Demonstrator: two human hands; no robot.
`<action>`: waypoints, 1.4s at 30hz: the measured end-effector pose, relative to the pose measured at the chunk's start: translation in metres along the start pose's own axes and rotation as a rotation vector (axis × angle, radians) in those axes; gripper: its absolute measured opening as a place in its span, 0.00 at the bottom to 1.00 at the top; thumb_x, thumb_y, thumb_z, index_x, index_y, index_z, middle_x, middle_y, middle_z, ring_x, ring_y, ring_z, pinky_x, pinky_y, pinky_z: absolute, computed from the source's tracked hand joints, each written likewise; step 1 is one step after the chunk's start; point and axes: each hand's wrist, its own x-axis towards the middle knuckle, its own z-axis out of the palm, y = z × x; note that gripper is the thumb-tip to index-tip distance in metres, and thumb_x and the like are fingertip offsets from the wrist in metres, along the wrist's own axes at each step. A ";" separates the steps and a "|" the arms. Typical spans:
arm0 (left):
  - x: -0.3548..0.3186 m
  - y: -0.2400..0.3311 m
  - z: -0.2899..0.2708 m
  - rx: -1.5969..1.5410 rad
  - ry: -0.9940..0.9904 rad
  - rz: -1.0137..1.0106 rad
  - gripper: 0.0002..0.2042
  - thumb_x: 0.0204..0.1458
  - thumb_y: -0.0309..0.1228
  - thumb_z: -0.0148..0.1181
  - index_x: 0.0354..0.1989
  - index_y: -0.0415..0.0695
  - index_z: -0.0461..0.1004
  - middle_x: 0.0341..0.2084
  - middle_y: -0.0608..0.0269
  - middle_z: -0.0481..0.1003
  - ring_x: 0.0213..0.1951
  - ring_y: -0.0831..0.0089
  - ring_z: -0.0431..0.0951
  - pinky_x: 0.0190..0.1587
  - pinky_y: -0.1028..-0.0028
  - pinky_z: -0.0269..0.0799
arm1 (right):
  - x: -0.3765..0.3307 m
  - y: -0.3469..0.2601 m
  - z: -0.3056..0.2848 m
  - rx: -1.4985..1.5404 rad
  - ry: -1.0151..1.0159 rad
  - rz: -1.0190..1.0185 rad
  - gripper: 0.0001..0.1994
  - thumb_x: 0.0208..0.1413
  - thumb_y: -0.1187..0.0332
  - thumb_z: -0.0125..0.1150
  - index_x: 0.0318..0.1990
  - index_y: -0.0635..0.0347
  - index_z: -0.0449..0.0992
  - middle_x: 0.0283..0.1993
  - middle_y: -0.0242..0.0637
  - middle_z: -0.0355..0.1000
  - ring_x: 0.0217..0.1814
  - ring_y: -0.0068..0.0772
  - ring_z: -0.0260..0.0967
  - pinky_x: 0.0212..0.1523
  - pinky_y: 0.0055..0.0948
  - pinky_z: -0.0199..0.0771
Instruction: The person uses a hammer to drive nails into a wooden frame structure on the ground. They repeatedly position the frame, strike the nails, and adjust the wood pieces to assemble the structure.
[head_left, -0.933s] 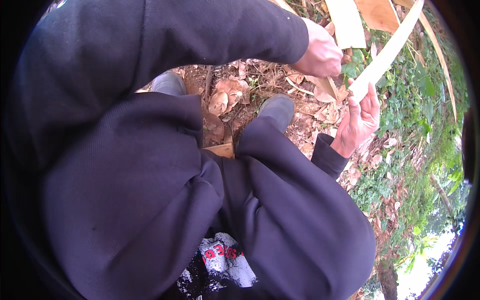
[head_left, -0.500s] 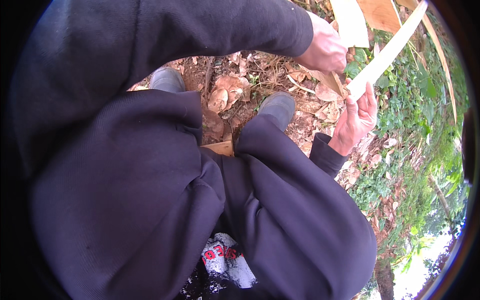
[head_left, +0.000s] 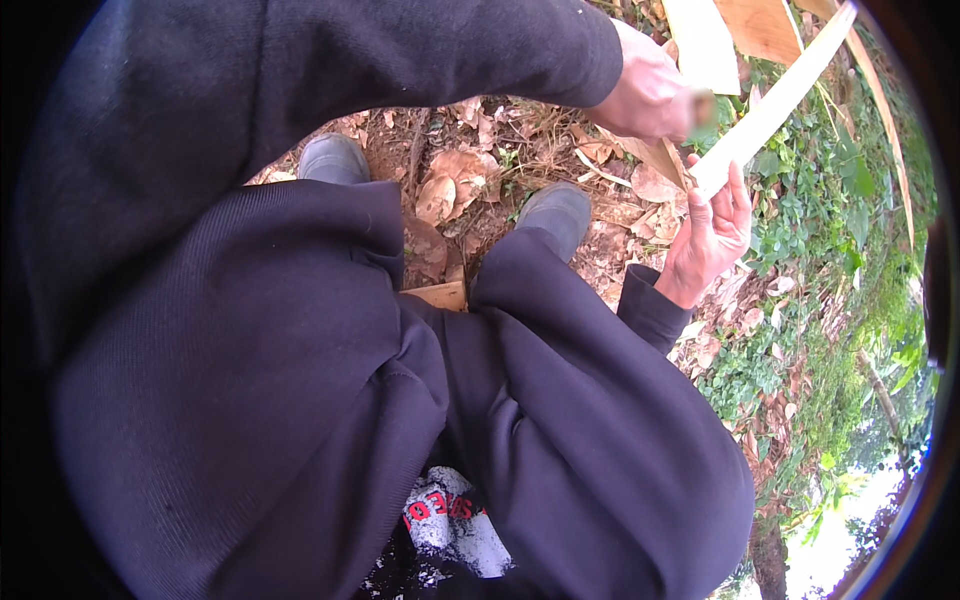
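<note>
Your right hand [head_left: 712, 235] has its thumb and fingers pinched on the lower end of the pale strip [head_left: 775, 100], which slants up and away to the right. Your left hand [head_left: 648, 92] is curled in near that end; its fingertips are blurred, so you can't tell whether it grips the tan piece [head_left: 655, 157] just beneath it. To handle the strip well, I'd pinch firmly without bending it, since a length held at one end will probably sway, and I'd leave room between your fingertips and any thin edge. As for pose, your left sleeve [head_left: 450, 50] crosses high from the left, knuckles toward the view, while your right sleeve [head_left: 652, 305] shows beyond the right trouser leg [head_left: 600, 400], the fingers pointing upward. Past the hands are a pale slat [head_left: 702, 45] and a brown board [head_left: 760, 28]; lower left, dry leaves [head_left: 455, 185] lie between your grey boots [head_left: 560, 215].
</note>
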 end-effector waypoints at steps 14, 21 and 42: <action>0.009 0.005 -0.025 -0.230 -0.363 -0.248 0.09 0.53 0.34 0.55 0.28 0.43 0.75 0.23 0.54 0.75 0.28 0.58 0.80 0.30 0.62 0.75 | 0.004 0.011 -0.004 0.009 -0.043 -0.088 0.35 0.47 0.82 0.74 0.63 0.65 0.65 0.61 0.53 0.71 0.63 0.41 0.71 0.64 0.39 0.71; -0.001 0.005 -0.022 -0.254 -0.182 -0.202 0.10 0.57 0.32 0.52 0.29 0.42 0.75 0.23 0.51 0.75 0.27 0.54 0.79 0.31 0.58 0.75 | 0.009 0.020 -0.008 0.057 -0.104 -0.118 0.35 0.47 0.79 0.76 0.62 0.62 0.64 0.58 0.49 0.72 0.61 0.38 0.71 0.64 0.39 0.70; -0.009 0.005 -0.094 0.009 -0.281 -0.258 0.09 0.52 0.32 0.59 0.39 0.43 0.72 0.35 0.58 0.73 0.41 0.64 0.77 0.40 0.63 0.72 | 0.008 0.029 -0.011 -0.120 -0.111 -0.138 0.33 0.51 0.86 0.69 0.62 0.55 0.60 0.54 0.47 0.72 0.54 0.35 0.74 0.55 0.34 0.75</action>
